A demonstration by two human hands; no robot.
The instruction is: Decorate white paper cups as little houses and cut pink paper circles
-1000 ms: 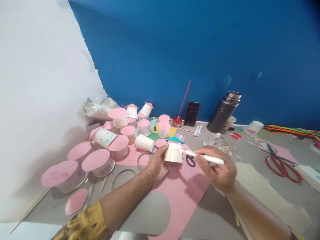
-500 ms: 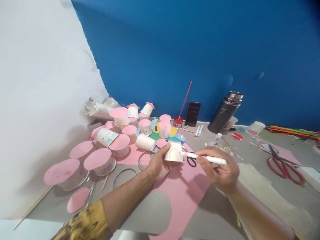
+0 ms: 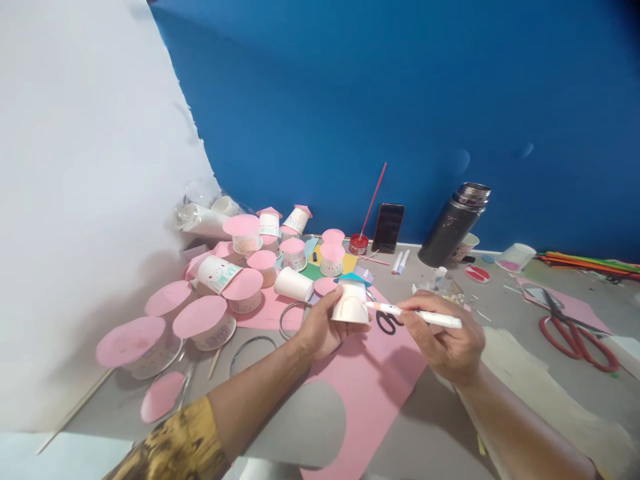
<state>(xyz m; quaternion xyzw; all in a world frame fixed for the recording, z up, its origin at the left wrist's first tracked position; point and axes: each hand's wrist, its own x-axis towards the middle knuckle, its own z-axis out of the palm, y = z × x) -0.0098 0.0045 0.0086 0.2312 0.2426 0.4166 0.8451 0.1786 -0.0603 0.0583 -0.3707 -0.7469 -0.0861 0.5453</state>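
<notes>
My left hand point(image 3: 323, 331) is closed around a white paper cup point(image 3: 354, 305), held upside down with a blue paper cone point(image 3: 354, 279) on top. A pale orange arch is drawn on the cup's side. Between the fingers of my right hand point(image 3: 445, 340) is a white marker point(image 3: 433, 318), its orange tip close to the cup's right side; I cannot tell if it touches. Beneath both hands lies a pink paper sheet point(image 3: 360, 393) with a round cut-out. Black-handled scissors point(image 3: 386, 323) rest on it, partly behind the marker.
Several cups with pink paper tops point(image 3: 203, 317) crowd the left side. A plain white cup point(image 3: 294, 285) lies tipped over nearby. Toward the back stand a phone point(image 3: 389, 228) and a dark flask point(image 3: 453, 227). Red-handled scissors point(image 3: 577, 343) and pipe cleaners point(image 3: 590, 263) are at the right.
The marker tip has shifted slightly right, away from the drawn arch. My left hand still holds the cup in much the same pose. The whole view has shifted a little.
</notes>
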